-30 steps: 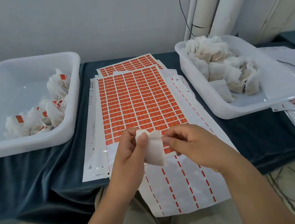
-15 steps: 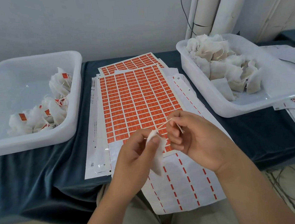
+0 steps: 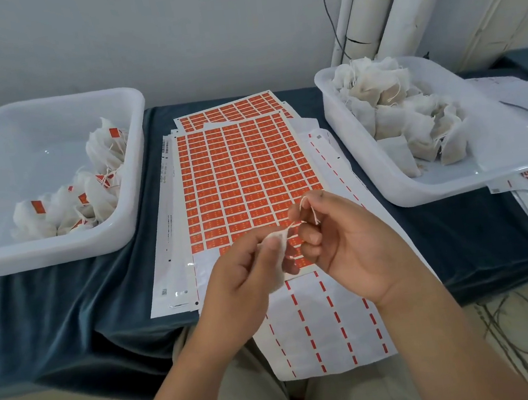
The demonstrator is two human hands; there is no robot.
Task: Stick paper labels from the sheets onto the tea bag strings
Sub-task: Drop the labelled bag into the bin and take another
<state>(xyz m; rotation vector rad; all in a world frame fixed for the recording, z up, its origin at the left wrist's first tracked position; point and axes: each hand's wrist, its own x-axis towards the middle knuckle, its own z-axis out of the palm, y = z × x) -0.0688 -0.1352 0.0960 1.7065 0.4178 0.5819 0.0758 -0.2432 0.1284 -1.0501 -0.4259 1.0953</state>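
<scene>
Drawn further out since a second ago, the thin white string (image 3: 315, 216) runs taut from the small white fabric tea bag (image 3: 279, 264) up to the right hand (image 3: 353, 242), whose thumb and forefinger pinch its end. The left hand (image 3: 242, 278) pinches the bag just down-left of that grip, above the sheet of orange paper labels (image 3: 239, 169).

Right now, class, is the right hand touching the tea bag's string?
Touching: the head view shows the right hand pinching the string, which runs from the tea bag.
</scene>
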